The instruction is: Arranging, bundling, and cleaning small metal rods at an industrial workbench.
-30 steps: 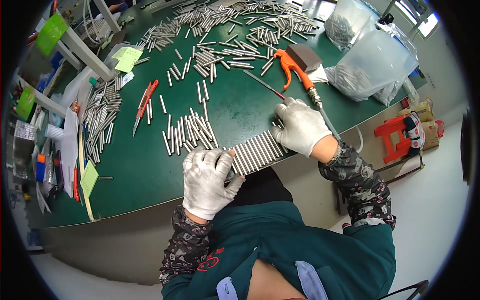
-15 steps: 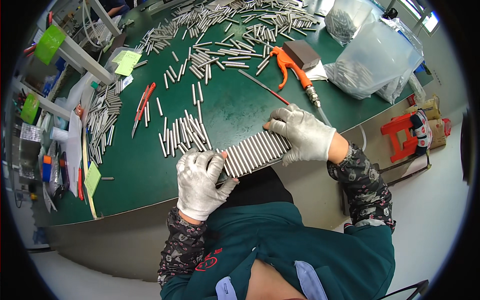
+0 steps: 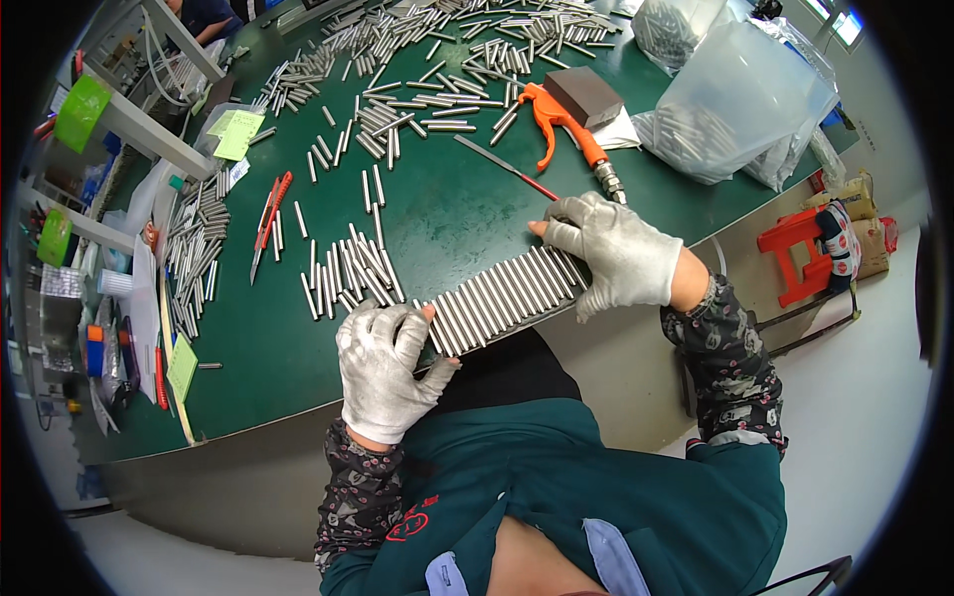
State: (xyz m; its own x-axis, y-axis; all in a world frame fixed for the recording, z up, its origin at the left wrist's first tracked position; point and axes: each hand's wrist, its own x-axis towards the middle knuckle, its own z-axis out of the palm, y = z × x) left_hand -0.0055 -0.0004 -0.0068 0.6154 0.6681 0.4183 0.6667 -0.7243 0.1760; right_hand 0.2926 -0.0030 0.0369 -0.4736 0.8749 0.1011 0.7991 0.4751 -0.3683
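Green table (image 3: 447, 214), near edge: a row of steel rods (image 3: 502, 298) runs slantwise between the gloved hands; left hand (image 3: 383, 368) and right hand (image 3: 611, 248) clamp opposite ends, equally near.

White knit gloves cover the left hand (image 3: 383, 372) and the right hand (image 3: 611, 253), and between them gleams a silver row of metal rods (image 3: 502, 298) on the dark green table (image 3: 447, 214). The sleeves (image 3: 725, 358) show a dark floral print, the air blow gun (image 3: 566, 124) is bright orange, the stool (image 3: 800, 248) red.
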